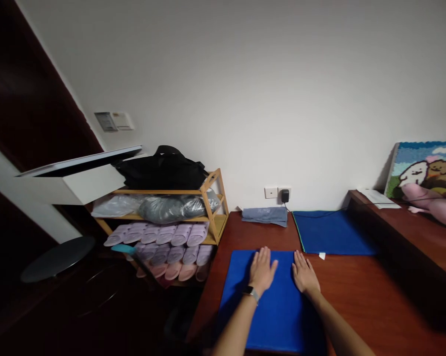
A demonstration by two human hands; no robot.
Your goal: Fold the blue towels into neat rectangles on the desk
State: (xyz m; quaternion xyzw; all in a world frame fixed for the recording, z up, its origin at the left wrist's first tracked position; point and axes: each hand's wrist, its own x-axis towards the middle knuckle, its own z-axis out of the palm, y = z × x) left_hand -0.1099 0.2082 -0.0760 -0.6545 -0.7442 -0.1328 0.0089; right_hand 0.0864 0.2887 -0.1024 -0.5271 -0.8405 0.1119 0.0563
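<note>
A bright blue cloth (278,316) lies spread on the reddish-brown table (374,306), close to its front edge. My left hand (262,271) rests flat on the far part of this cloth, thumb out to the side. At the cloth's far right edge lies my right hand (304,273), palm down with fingers stretched. Neither hand grips anything. Behind them to the right is a second blue cloth (334,232) with a green edge and a small white tag. A folded grey-blue cloth (265,216) sits at the back against the wall.
A wooden rack (217,222) left of the table holds several pairs of slippers (178,235), plastic-wrapped items and a black bag (165,170). A black plug adapter (285,196) trails a cable over the second cloth. On the raised right surface are a pink plush toy (435,205) and a picture (426,170).
</note>
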